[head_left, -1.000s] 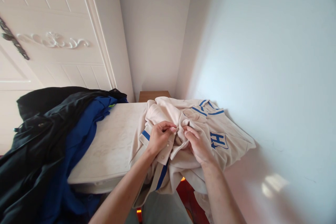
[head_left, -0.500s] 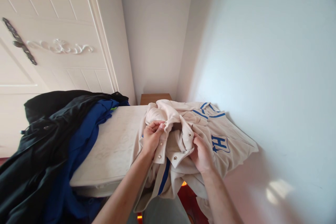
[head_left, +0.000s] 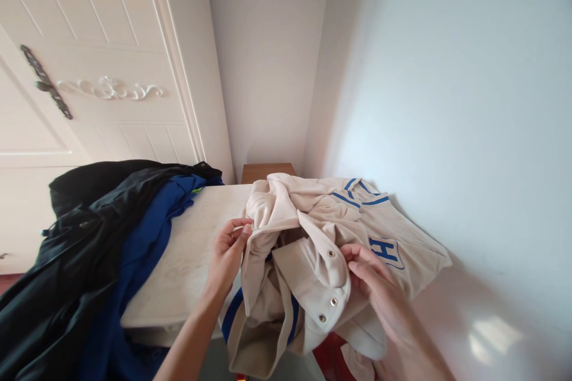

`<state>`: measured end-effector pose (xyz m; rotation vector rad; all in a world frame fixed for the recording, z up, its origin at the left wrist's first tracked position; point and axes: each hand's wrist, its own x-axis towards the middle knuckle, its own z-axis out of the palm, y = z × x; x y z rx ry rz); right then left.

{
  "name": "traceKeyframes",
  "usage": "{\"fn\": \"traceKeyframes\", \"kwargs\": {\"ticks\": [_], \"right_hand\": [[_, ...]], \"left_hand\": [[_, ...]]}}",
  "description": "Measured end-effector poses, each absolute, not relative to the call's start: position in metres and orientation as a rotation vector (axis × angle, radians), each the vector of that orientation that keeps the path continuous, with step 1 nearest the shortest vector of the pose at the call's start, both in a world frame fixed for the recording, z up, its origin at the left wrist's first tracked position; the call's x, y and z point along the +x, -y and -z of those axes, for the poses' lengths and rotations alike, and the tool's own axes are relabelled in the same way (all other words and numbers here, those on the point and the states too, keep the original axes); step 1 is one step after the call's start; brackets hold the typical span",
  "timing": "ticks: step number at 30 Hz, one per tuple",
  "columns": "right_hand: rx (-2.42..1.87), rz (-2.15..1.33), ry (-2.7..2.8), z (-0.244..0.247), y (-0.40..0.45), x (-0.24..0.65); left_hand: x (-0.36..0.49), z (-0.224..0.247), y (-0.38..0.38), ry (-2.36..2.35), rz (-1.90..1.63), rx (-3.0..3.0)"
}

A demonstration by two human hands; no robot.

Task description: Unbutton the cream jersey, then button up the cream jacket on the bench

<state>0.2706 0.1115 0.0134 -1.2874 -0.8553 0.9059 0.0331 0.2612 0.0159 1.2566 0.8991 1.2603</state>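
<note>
A cream snap-button jacket (head_left: 313, 199) with blue stripes and a blue letter H patch lies bunched over the right part of a pale, flat-topped surface. Its front edges are spread apart, showing the inside. My left hand (head_left: 229, 250) pinches one edge of the cloth between thumb and fingertips. On the other side, my right hand (head_left: 370, 277) grips the flap that carries several metal snaps, with its fingertips partly behind the fabric. A striped hem or cuff (head_left: 259, 351) hangs over the front edge.
Black and blue clothes (head_left: 129, 232) are heaped over the left end of the pale surface (head_left: 187, 250). A white cabinet door (head_left: 111, 30) with a dark handle (head_left: 47, 82) rises at the left. The wall (head_left: 469, 101) stands close on the right. Behind is a brown wooden top (head_left: 266, 172).
My hands have moved apart, spreading the jacket's front edges wider. The left hand has gone left, the right hand right and slightly down. The view has shifted a little.
</note>
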Motion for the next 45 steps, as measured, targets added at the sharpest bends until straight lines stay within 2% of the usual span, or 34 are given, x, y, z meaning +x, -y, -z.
{"fn": "traceKeyframes", "kwargs": {"ticks": [5,8,12,16,23,30,39,45], "right_hand": [[-1.444,-0.271,1.156,-0.055,-0.140,0.261],[-1.603,-0.114,1.413,-0.075,-0.177,0.257],[-2.012,-0.268,1.649,-0.074,-0.222,0.269],[-1.995,-0.561,1.693,-0.052,-0.241,0.288],[-1.520,-0.837,1.411,-0.032,-0.239,0.297],[-1.481,-0.875,1.177,-0.023,-0.241,0.299],[-1.437,-0.728,1.292,-0.022,-0.238,0.292],[-1.345,-0.815,1.328,-0.024,-0.235,0.297]], "left_hand": [[0.050,-0.055,-0.266,-1.036,-1.204,1.864],[0.078,-0.074,-0.271,-1.005,-1.139,2.124],[0.106,-0.074,-0.285,-1.024,-0.769,2.382],[0.108,-0.057,-0.297,-1.006,-0.534,2.526],[0.110,-0.041,-0.302,-0.767,-0.743,2.532],[0.120,-0.028,-0.303,-0.825,-0.875,2.314],[0.119,-0.020,-0.310,-0.665,-0.975,1.692],[0.117,-0.021,-0.321,-0.540,-0.971,1.370]]}}
